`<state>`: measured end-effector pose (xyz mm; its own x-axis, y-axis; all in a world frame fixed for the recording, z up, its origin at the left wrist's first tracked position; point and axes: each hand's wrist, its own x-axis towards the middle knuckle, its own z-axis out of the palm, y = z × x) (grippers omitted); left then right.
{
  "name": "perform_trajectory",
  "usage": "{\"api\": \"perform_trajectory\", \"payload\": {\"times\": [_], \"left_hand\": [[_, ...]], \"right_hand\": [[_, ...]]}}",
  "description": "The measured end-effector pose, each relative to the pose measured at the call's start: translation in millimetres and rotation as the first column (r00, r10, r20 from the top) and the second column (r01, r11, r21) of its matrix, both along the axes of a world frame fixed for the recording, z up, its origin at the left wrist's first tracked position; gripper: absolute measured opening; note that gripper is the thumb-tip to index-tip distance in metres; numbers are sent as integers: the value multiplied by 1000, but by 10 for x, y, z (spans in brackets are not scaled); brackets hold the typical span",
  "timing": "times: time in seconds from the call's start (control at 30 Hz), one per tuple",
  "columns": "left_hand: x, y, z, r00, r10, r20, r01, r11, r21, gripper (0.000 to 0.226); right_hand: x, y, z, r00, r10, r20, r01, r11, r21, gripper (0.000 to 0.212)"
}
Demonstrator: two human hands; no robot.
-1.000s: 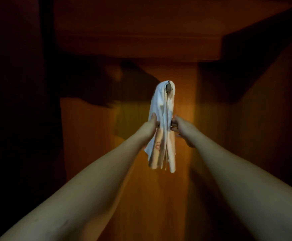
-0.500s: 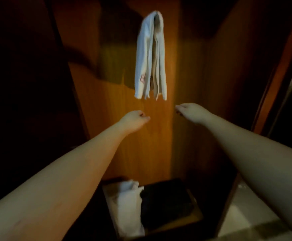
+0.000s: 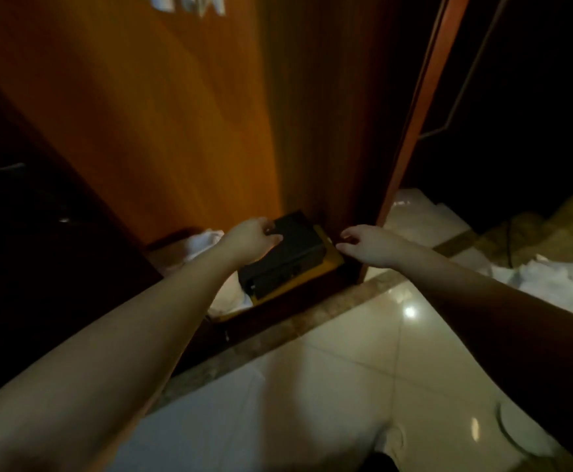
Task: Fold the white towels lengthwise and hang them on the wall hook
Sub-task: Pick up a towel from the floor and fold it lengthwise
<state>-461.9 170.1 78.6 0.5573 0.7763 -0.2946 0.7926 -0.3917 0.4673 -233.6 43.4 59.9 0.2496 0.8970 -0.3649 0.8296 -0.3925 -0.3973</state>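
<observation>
1. We note a dark cabinet side at far left; detail there is lost in shadow.
2. Hung towel (image 3: 189, 3): only its lower ends show at the top edge, against the wooden panel (image 3: 162, 114). The hook is out of frame.
3. Low on the closet floor, a second white towel (image 3: 203, 241) lies crumpled just left of a black box (image 3: 287, 255), partly hidden by the left forearm.
4. Left hand (image 3: 249, 238): reaches forward and down, fingers loosely curled, holding nothing. It overlaps the box's far left corner in view; we cannot tell whether it touches.
5. The box rests on a yellowish shelf base (image 3: 326, 264), inside the closet.
6. Right hand (image 3: 367, 245): fingers loosely curled, holding nothing, hovering just right of the box, near the door frame (image 3: 414, 107).
7. Tiled floor (image 3: 363, 362), glossy, in the near field.
8. White cloth heap (image 3: 550, 277) on the floor at far right, well apart from both hands.
</observation>
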Motion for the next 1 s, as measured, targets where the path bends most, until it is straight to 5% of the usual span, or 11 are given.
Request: {"api": "perform_trajectory", "payload": {"times": [0.23,0.53,1.0], "left_hand": [[1231,-468,-891,962,-258,-94,244,961,-133,41],[3187,-1351,-1747,892,-373,-255,299,911,-284,48],[5999,-2104,-3189,657,-695,-290,568,710,-416,45]], "right_hand": [[906,-903,-1097,992,-92,-87,83,991,-108,48],[2459,-2078,-2085,941,-323,-102,272,900,-341,54],[4469,-3405,-3262,710,-703,-30,575,604,-552,52]]}}
